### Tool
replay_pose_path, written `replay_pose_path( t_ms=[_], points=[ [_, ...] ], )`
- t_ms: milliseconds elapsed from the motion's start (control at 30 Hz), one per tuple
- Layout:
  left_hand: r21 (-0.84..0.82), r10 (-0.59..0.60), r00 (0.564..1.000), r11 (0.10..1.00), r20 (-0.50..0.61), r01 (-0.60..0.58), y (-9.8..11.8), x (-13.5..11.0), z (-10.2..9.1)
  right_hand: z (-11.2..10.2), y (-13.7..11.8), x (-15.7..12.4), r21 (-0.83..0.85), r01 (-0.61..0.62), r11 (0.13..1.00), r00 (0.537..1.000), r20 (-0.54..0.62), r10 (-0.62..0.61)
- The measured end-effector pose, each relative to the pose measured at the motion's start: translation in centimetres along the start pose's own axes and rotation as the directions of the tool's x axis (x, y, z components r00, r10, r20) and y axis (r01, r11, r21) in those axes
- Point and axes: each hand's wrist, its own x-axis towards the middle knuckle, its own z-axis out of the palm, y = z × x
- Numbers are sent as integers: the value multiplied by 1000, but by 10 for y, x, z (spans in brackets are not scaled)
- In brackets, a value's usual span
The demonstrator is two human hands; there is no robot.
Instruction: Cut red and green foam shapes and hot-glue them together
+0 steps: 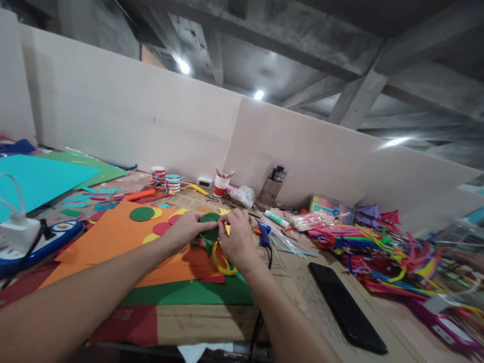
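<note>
The held green disc [209, 225] looks matt (papery).

The left hand [189, 227] and right hand [238, 237] cover parts of a dark green disc [209, 227]; what the right fingertips pinch is hidden. A yellow loop's [214, 259] upper end disappears behind that hand. Frame edges cut off the 2 forearms [98, 297], the turquoise sheet [41, 176] and blue power strip [62, 239]. A clear plastic box [459, 237] is blurred.
</note>
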Motion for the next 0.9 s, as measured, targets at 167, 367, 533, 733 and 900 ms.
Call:
replay_pose_path(
  t_ms=[167, 367, 533, 733, 900],
  points=[
    [12, 8, 1000, 1000, 1, -8, 3, 0, 0, 2, 8, 3, 1, -52, 999, 996, -75, 52],
    [-117, -14, 996, 993, -89, 3, -3, 9, -10, -23, 2, 7, 496, -9, 868, 992, 114, -55],
    [-221, 66, 994, 971, -92, -85, -9, 15, -16, -21, -12, 2, 540, 46, 840, 971, 172, -164],
    [-39, 82, 997, 996, -10, -82, -7, 10, -5, -12, 5, 6, 432, -220, 875, 976, 106, 192],
    [-20, 32, 999, 999, -3, -32, -1, 1, 2, -5, 7, 5, 527, -340, 779, 941, 180, 288]
  ],
)
